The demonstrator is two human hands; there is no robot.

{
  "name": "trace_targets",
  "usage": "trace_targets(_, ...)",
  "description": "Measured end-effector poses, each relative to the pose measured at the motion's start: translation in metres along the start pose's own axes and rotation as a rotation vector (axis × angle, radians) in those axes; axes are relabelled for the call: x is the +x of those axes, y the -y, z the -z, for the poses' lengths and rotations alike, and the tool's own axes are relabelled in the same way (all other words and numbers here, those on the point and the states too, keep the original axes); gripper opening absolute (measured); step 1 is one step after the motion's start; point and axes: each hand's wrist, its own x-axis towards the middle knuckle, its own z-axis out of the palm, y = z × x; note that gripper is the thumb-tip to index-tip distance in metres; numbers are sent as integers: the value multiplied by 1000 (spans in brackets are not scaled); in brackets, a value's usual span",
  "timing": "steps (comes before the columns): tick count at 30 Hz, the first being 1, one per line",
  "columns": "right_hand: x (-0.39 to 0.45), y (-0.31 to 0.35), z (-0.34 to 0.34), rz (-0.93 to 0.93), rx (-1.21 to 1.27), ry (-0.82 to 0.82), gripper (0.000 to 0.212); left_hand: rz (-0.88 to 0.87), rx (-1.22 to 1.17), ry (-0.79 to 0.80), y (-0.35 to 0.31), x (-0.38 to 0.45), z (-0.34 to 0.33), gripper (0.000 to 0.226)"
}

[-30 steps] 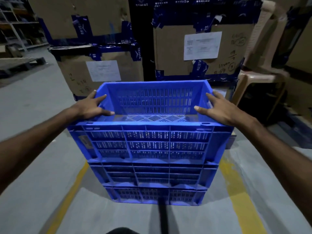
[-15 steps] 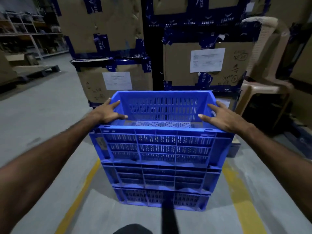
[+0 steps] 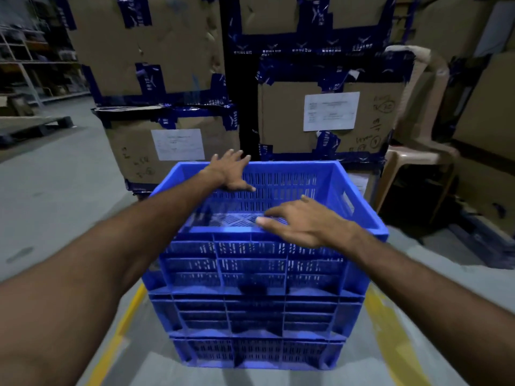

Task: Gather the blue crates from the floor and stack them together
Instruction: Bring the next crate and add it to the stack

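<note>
Head view looks down over a stack of blue crates (image 3: 256, 288) standing on the grey floor (image 3: 55, 213), three of them nested one on another, between two yellow floor lines (image 3: 117, 338). Left hand (image 3: 232, 174) reaches across to the far rim of the top crate (image 3: 278, 174), fingers spread and fairly straight, seemingly resting on that rim, gripping nothing. Right hand (image 3: 299, 222) is over the near rim, fingers straight and loose, holding nothing; whether it touches the plastic I cannot tell, the picture is smeared there.

Now the risks, as I judge them. With neither hand closed round anything, a push on the far rim could tip the top crate toward the person or slide it off its seat. If it sits crooked on the one below, the whole stack may lean. A cardboard box (image 3: 167, 151) stands just behind, and a plastic chair (image 3: 418, 151) off to the right, so a shove forward could jam the stack against the box.

Materials: the crates are rigid moulded plastic, rectangular, walls slightly flared, ribbed outside in a grid and pierced with rows of narrow slots; the bottom is slotted mesh. Smooth rims, probably slippery to flat palms. Boxes are creased brown card bound in dark blue tape, with white paper labels.
</note>
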Motion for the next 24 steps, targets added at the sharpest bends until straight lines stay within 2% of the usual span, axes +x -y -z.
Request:
trace_targets(3,10,15,-3,-33,79,85,97,-75,35,9,-23,25,2,110)
trace_targets(6,9,19,-3,-106,130,109,94,-116,-47,-71,-22,31,-10,95)
trace_targets(11,11,18,-6,-139,144,118,103,-102,-111,-133,-17,37,-22,90)
trace_targets(16,12,18,-9,-115,81,55,95,-127,-143,-246,-16,38,-38,93)
trace_targets(24,6,24,-3,-109,52,53,93,-97,-180,-164,-19,30,-22,89)
